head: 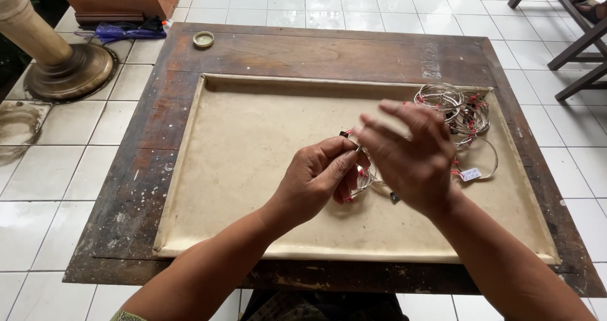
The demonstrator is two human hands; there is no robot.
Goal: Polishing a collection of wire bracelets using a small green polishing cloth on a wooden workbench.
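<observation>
Head view, looking down on a low wooden table (303,52) with a recessed, cloth-lined panel (253,169). My left hand (316,179) makes the working grip: thumb and forefinger are pinched closed on a small dark clip (349,139) at the top of a thin silver wire ring (365,180) with red bindings, which hangs just below and to the right of the pinch, over the middle of the panel. My right hand (411,153) is held over the same ring with fingers spread and blurred; it is open, and I cannot tell whether its underside touches the wire. Of the two hands, the left is the one engaged; the right lies between that ring and the remaining stock. The stock, a heap of like silver rings (458,109) tied in red, lies to the upper right of the grip, near the panel's far right corner; its members overlap too closely to count. One white tag (471,174) lies beside the heap. One small round lid (203,39) sits at the table's far left edge, well apart.
</observation>
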